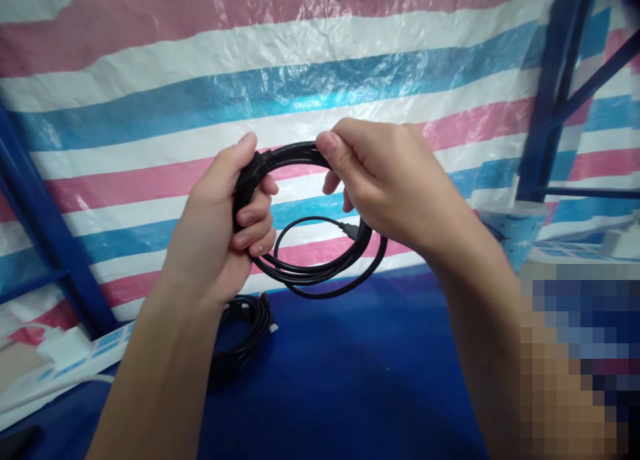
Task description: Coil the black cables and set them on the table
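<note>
- Blue tabletop (pixel 350 380): we log it as the work surface, filling the near and middle ground, with a faint sheen.
- Second cable bundle (pixel 245 327): black and wound. It lies flat on the tabletop left of centre, below our left wrist and partly hidden by that forearm.
- Power strip (pixel 75 363): white with pale blue sockets. It sits at the near left edge with a white block plugged in and a white lead running off to the left.
- Left hand (pixel 215 227): raised above the tabletop, fingers curled shut around the left side of the loop, thumb lying along its top.
- Black cable coil (pixel 320 273): several loops gathered into a ring, held in the air between both hands at the middle of the scene and clear of the tabletop. One thinner turn with a small connector (pixel 351 231) shows inside the ring.
- Right hand (pixel 395 180): thumb and forefinger pinch the top strands, and the remaining fingers fold over the ring's right side.
- Paper cup (pixel 510 227): blue-patterned, standing at the far right behind our right forearm.
- White adapter (pixel 623 243): at the far right edge, beyond the cup.
- Blue metal frame (pixel 547 113): upright and braces at the far right, with a matching post at the left.
- Striped tarpaulin (pixel 250 60): pink, white and blue bands, forming the far backdrop.
</note>
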Tool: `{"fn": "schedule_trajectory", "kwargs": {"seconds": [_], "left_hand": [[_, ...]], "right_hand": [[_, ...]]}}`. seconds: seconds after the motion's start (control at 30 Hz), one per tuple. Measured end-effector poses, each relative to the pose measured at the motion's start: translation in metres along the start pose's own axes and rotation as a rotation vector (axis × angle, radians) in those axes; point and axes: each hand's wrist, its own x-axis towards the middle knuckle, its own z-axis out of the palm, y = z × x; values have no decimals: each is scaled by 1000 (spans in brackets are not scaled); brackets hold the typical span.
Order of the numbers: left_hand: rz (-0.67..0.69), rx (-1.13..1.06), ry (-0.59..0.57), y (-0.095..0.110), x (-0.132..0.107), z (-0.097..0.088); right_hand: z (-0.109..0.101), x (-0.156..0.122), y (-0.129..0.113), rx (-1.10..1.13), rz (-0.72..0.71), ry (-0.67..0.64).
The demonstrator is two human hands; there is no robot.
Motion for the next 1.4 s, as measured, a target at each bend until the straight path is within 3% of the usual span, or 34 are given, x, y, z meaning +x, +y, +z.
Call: {"fn": "schedule_trajectory", "kwargs": {"seconds": [0.1, 0.2, 0.4, 0.5, 0.6, 0.73, 0.87, 0.93, 1.03, 1.17, 1.3, 1.4], "left_hand": [[-35, 8, -74, 4, -2, -1], [-31, -5, -101, 6, -5, 0], [116, -198, 147, 1, -3, 7], [134, -284, 180, -3, 0, 5], [108, -277, 70, -3, 2, 1], [2, -267, -198, -5, 3, -8], [-118, -189, -436, -13, 2, -12], [-202, -95, -485, -16, 1, -9], [-219, -1, -382, -17, 1, -3], [-134, -124, -162, -16, 3, 0], [1, -348, 47, -16, 7, 0], [46, -407, 126, -18, 10, -1]], "right_hand": [[-4, -1, 1, 87, 6, -42], [-4, -4, 3, 320, 25, -67], [17, -3, 7, 659, 146, 42], [32, 0, 5, 800, 189, 120], [34, 2, 7, 931, 205, 163], [16, 1, 16, 950, 224, 99], [-8, -5, 23, 760, 234, -194], [-15, -7, 21, 590, 203, -352], [-16, -6, 12, 328, 123, -390], [-4, -3, -1, 208, 93, -184], [12, -1, -4, 467, 186, -4], [24, 1, -6, 665, 277, 88]]}}
